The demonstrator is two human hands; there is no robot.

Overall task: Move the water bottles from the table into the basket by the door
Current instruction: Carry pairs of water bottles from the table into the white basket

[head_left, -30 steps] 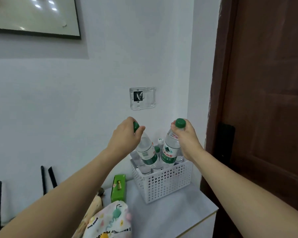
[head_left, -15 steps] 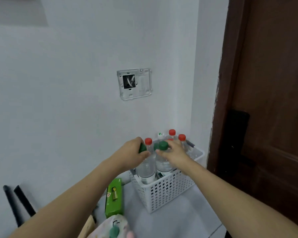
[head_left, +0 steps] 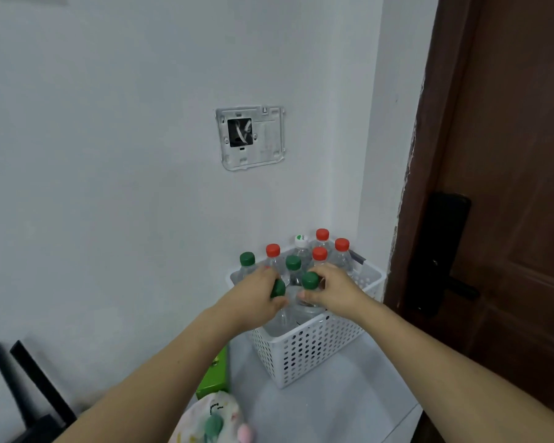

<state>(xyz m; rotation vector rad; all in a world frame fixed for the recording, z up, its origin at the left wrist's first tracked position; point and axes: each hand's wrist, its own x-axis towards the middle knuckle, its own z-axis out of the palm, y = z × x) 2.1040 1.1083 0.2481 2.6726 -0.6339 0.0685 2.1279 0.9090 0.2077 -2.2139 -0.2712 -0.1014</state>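
Observation:
A white perforated basket (head_left: 314, 353) stands on a grey cabinet top beside the brown door. Several clear water bottles with red, green and white caps stand upright inside it. My left hand (head_left: 253, 295) grips the neck of a green-capped bottle (head_left: 278, 288) at the basket's near side, tilted slightly. My right hand (head_left: 331, 290) holds the neck of another green-capped bottle (head_left: 310, 280), upright next to the first. Both bottles' lower bodies are down inside the basket.
The brown door (head_left: 506, 187) with a black handle (head_left: 445, 251) is right of the basket. A green box (head_left: 213, 377) and a patterned pouch (head_left: 211, 420) lie on the cabinet top (head_left: 333, 417) to the left. A wall bracket (head_left: 250, 137) is above. Black rods (head_left: 23, 388) stand at lower left.
Both hands have lowered their green-capped bottles from above the basket down into it. The view has tilted down and closer.

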